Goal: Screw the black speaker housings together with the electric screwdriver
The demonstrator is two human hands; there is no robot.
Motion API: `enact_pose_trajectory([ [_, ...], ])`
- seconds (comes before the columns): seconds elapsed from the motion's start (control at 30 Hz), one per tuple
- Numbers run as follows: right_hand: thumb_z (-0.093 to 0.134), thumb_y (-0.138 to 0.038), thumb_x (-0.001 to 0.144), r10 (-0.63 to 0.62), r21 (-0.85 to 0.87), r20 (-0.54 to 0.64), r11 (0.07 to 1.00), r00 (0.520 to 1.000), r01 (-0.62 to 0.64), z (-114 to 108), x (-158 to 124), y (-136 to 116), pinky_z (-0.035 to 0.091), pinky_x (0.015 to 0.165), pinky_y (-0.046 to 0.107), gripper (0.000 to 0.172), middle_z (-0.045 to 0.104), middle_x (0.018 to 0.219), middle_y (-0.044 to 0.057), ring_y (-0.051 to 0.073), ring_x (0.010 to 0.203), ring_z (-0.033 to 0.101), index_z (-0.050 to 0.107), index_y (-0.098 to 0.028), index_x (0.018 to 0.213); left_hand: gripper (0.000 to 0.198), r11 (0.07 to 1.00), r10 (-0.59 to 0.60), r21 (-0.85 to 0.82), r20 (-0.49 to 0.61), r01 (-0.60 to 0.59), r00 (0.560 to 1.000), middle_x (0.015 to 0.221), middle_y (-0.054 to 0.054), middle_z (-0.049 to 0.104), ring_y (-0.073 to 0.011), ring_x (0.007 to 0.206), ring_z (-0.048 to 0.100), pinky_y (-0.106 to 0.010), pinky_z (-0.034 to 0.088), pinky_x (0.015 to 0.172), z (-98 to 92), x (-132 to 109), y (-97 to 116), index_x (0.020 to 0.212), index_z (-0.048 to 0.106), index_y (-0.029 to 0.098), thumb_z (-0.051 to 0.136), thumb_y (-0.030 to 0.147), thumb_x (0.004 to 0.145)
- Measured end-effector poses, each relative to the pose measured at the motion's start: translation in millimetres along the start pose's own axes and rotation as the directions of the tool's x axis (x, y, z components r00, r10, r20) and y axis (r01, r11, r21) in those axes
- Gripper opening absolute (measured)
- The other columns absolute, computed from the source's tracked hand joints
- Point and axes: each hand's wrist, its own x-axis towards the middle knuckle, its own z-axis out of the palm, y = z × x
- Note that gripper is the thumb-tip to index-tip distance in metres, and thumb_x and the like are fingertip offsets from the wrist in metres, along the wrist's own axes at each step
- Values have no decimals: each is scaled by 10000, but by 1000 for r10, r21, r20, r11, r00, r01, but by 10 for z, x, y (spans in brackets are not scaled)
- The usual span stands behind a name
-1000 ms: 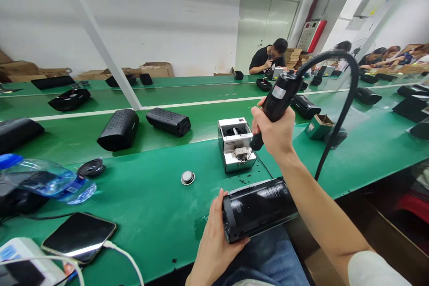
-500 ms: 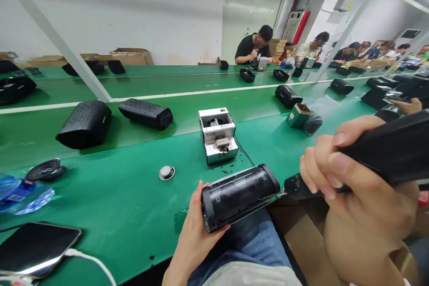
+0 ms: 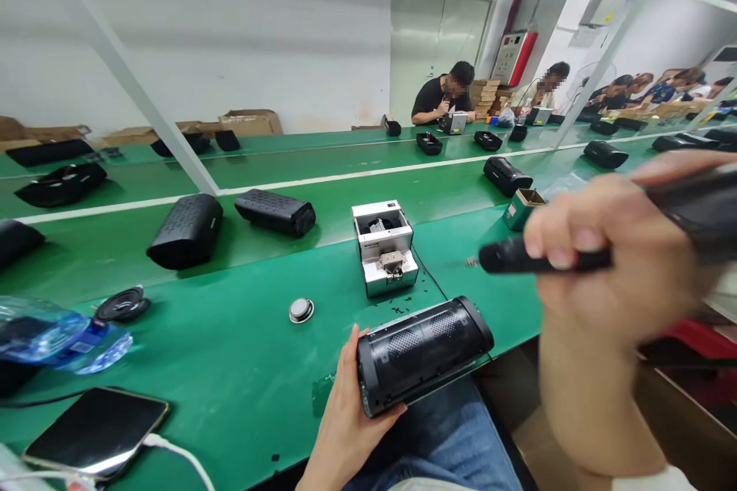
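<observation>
My left hand [image 3: 344, 418] grips the near end of a black cylindrical speaker body [image 3: 423, 354] that lies on its side at the front edge of the green table, over my lap. My right hand [image 3: 619, 265] is closed round a black electric screwdriver [image 3: 581, 249], blurred by motion. Its tip points left and hangs in the air above and to the right of the speaker's far end, apart from it. A white screw feeder box [image 3: 385, 248] stands just beyond the speaker, with small black screws scattered beside it.
A silver disc [image 3: 301, 310], a loose speaker driver [image 3: 120, 304], a water bottle [image 3: 54, 334] and a charging phone [image 3: 95, 422] lie to the left. Several black speakers [image 3: 185, 231] rest on the conveyor behind. People work at the far end.
The screwdriver went from the feeder box down to the speaker's far end, then lifted up and away from it. My left hand has kept its grip on the speaker.
</observation>
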Motion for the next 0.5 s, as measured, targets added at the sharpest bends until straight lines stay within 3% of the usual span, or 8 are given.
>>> enact_pose_trajectory([
  [0.1,820,-162,877,-152,132,-104,977,983,165,241,157,728,443,439,289,249,536,586,-126,112,419,491,632,-286,984,1318,1000,5,17,-3,-5,1000,1846,-96,441,-396,1699,494,-629,398,1408,21,9,-45,1852,67,424,869,216,826],
  [0.17,839,-235,880,-43,47,-17,998,999,44,303,209,1140,509,488,293,241,573,594,-114,123,439,549,617,-267,969,1361,999,17,27,-11,-17,1000,1835,-82,457,-397,1689,509,-636,418,1396,45,14,-91,1844,53,454,867,168,792],
  [0.23,857,-272,862,49,-27,55,999,997,-47,284,222,1337,513,487,291,244,591,599,-103,124,436,555,633,-251,956,1397,999,42,34,-21,-41,999,1846,-78,443,-403,1700,492,-653,417,1397,75,14,-145,1838,46,470,860,118,760],
  [0.3,856,-270,859,29,-23,54,999,998,-28,223,211,1299,483,471,278,256,589,606,-110,113,431,525,646,-252,1003,1422,998,58,37,-25,-57,998,1865,-82,420,-408,1722,459,-661,402,1408,104,9,-191,1837,51,470,857,81,733],
  [0.4,850,-241,875,1,5,82,1000,997,-2,155,168,1033,451,456,267,285,571,600,-124,110,428,493,652,-265,1078,1439,999,43,34,-19,-42,999,1870,-120,419,-424,1732,440,-654,397,1415,126,6,-230,1850,65,419,867,58,710],
  [0.5,854,-228,869,155,-31,223,988,962,-152,181,65,893,456,432,267,246,557,581,-121,114,405,505,653,-261,1008,1440,998,43,37,-10,-42,999,1848,-167,443,-439,1717,458,-651,422,1402,124,14,-247,1858,85,356,892,66,701],
])
